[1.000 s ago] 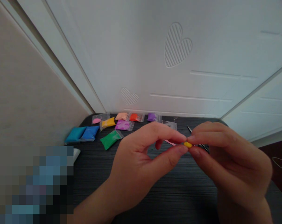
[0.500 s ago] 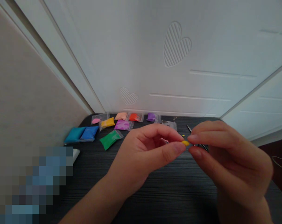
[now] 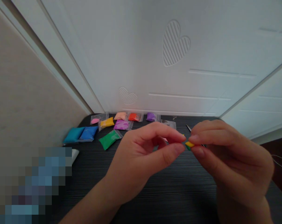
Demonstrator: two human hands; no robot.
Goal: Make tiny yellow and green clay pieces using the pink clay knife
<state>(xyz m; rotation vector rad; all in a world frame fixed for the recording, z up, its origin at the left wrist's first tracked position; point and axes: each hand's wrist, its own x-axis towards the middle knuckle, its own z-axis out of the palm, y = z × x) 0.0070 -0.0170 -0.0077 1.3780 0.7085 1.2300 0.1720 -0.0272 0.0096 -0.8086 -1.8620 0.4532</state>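
Observation:
My right hand pinches a small yellow piece of what looks like modelling clay between thumb and index finger. A bit of green shows just under the yellow; whether it is joined to it I cannot tell. Just left of the piece is my left hand, its thumb and index fingertips slightly apart with nothing visible between them. Behind my right hand a pointed metal tool lies on the dark table, mostly hidden. A yellow speck shows beyond my left fingertips.
Along the back stand several small bags of coloured clay, among them green, purple, red and yellow. Blue and teal packets lie at the left. A white panel rises behind the table.
My left fingertips have come off the yellow piece and parted a little. The piece now sits in my right fingertips, slightly farther right, with green showing beneath it.

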